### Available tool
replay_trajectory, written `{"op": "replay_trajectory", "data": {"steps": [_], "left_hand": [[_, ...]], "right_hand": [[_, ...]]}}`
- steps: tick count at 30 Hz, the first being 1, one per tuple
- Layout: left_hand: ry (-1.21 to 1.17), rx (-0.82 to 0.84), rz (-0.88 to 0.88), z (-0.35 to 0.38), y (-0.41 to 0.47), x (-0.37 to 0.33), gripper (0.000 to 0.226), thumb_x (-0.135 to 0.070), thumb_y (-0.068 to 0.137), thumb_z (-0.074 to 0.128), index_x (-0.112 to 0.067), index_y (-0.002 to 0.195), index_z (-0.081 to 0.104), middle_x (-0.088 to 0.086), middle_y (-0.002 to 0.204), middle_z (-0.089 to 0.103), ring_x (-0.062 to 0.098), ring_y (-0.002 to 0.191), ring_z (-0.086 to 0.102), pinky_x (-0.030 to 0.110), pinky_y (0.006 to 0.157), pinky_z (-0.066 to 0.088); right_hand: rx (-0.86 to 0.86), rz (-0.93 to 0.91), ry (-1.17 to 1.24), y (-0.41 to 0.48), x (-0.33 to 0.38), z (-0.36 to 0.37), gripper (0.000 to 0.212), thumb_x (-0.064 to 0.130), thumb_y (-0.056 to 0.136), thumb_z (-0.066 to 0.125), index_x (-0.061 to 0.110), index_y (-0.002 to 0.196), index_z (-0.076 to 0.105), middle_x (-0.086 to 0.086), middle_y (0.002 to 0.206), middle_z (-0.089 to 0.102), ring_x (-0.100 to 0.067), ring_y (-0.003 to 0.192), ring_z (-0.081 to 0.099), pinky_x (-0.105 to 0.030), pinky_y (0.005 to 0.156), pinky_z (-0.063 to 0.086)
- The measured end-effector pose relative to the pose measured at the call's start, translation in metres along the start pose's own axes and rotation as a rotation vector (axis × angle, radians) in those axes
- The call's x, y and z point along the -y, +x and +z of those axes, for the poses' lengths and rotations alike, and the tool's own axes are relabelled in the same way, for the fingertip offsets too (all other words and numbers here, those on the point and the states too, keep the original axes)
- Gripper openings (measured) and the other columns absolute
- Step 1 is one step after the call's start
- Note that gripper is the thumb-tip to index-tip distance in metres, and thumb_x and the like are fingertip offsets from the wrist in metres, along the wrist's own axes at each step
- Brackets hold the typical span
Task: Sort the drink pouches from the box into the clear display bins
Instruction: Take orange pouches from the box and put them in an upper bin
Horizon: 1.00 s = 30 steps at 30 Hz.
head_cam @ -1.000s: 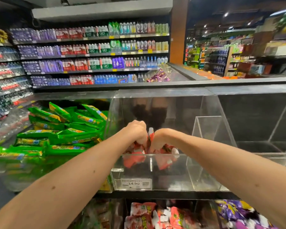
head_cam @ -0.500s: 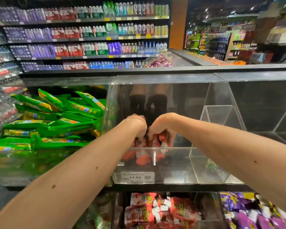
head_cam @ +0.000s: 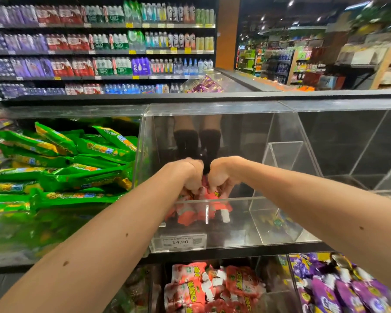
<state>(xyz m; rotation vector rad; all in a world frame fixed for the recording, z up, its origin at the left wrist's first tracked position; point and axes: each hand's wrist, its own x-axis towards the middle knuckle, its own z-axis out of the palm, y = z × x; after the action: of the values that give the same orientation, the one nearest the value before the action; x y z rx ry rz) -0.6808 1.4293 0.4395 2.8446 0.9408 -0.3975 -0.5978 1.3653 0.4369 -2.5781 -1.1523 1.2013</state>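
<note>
left hand (head_cam: 192,176) and right hand (head_cam: 221,176) grip red-orange drink pouches (head_cam: 187,214) inside the clear acrylic middle bin (head_cam: 239,224), barely filled; most sorting seems left.

The centre bin (head_cam: 239,224) is clear, glossy plastic, smooth and reflective. The red pouches (head_cam: 210,195) inside and green packets (head_cam: 81,177) at left are shiny crinkled film; the price label (head_cam: 180,241) on its front looks like matt paper.
</note>
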Motion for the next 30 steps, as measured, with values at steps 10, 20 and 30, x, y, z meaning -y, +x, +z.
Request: {"op": "replay_trajectory", "data": {"steps": [10, 20, 30], "left_hand": [[-0.050, -0.220, 0.057, -0.008, 0.004, 0.012, 0.027, -0.017, 0.087, 0.062, -0.015, 0.115, 0.064, 0.010, 0.113, 0.064, 0.029, 0.090, 0.064, 0.040, 0.084, 0.057], [-0.582, -0.766, 0.302, -0.003, -0.142, -0.041, 0.005, -0.030, 0.085, 0.074, -0.026, 0.085, 0.071, -0.010, 0.076, 0.069, 0.003, 0.071, 0.065, 0.019, 0.065, 0.047], [-0.712, -0.509, 0.724, 0.146, -0.195, -0.349, 0.028, -0.045, 0.080, 0.067, -0.022, 0.093, 0.072, -0.017, 0.084, 0.067, -0.006, 0.078, 0.060, 0.018, 0.073, 0.047]], "right_hand": [[-0.358, -0.114, 0.160, -0.028, -0.001, -0.001, 0.010, -0.004, 0.092, 0.054, -0.005, 0.089, 0.063, -0.022, 0.089, 0.067, -0.031, 0.074, 0.070, -0.047, 0.076, 0.061], [-0.978, -0.686, 0.313, -0.180, -0.112, 0.079, 0.044, 0.037, 0.084, 0.072, 0.026, 0.124, 0.056, 0.005, 0.093, 0.068, -0.019, 0.086, 0.067, -0.041, 0.083, 0.054], [-1.074, -0.192, 0.624, -0.281, -0.457, 0.241, 0.025, 0.051, 0.078, 0.063, 0.038, 0.099, 0.065, 0.013, 0.095, 0.070, -0.007, 0.084, 0.066, -0.041, 0.078, 0.056]]}}
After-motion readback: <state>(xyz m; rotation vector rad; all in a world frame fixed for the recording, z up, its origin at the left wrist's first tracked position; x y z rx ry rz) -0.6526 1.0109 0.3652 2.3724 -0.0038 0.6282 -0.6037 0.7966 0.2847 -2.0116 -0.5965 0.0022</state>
